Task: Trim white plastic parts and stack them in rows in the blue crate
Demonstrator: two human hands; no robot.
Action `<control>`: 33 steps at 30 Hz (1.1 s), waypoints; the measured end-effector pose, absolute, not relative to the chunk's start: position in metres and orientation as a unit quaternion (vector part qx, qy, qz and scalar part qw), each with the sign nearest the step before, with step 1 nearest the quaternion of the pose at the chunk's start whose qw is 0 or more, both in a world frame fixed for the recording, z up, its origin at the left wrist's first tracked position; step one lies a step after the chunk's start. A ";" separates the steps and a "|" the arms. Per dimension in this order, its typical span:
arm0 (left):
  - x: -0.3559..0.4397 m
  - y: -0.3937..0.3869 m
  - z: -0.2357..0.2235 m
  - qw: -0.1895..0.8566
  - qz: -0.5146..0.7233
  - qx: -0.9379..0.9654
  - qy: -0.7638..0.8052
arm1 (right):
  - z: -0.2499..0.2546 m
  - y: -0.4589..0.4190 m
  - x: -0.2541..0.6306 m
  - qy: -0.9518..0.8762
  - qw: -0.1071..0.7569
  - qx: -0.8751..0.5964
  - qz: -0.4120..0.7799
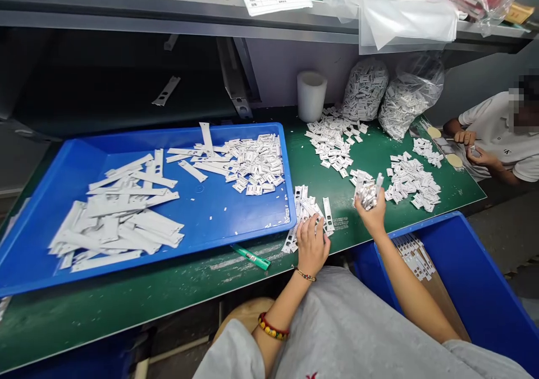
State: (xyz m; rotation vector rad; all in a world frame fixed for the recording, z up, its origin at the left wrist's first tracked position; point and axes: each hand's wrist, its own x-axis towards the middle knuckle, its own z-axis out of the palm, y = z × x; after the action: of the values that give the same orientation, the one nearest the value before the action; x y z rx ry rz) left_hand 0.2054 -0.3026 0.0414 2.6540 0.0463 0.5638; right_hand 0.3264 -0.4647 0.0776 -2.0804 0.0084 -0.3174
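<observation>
My left hand (310,243) lies palm down, fingers stretched over a small pile of white strips with cut-outs (301,199) beside the tray. Raised over the table to the right, my right hand (373,215) is closed around a bunch of white strips (369,192); their exact shape is hard to make out. A heap of small white pieces (412,179) lies just right of that hand, and another heap of small white pieces (332,143) lies behind it. A large blue tray (227,205) at the left holds long white strips (126,216) and small pieces (256,163).
A green marker (251,257) lies before the tray. Behind stand a white roll (311,95) and two filled clear bags (365,90). A blue bin (484,278) holding white strips stands at my right. An overhead shelf (168,8) spans the back; another person (497,137) sits at right.
</observation>
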 end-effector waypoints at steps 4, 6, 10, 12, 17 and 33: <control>0.244 -0.316 0.063 0.234 0.123 0.963 0.045 | 0.049 -0.470 0.306 0.033 0.446 -0.879 -0.166; 0.270 -0.320 0.064 0.234 0.108 0.965 0.052 | 0.038 -0.472 0.302 0.056 0.463 -0.863 -0.195; 0.308 -0.320 0.056 0.246 0.072 0.966 0.030 | 0.032 -0.479 0.303 0.047 0.473 -0.855 -0.207; 0.316 -0.320 0.056 0.258 0.063 0.964 0.016 | 0.034 -0.482 0.307 0.049 0.482 -0.850 -0.209; 0.318 -0.336 0.063 0.319 0.061 0.944 -0.051 | 0.036 -0.471 0.309 0.116 0.639 -0.736 -0.191; 0.267 -0.323 0.073 0.271 0.076 0.942 -0.184 | 0.042 -0.476 0.303 0.186 0.722 -0.634 -0.205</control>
State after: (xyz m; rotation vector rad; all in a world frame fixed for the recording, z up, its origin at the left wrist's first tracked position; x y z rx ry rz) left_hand 0.2665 -0.3232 0.0729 2.5367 -0.4966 0.2049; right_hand 0.3028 -0.4760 0.0425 -1.4001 0.4101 -0.4537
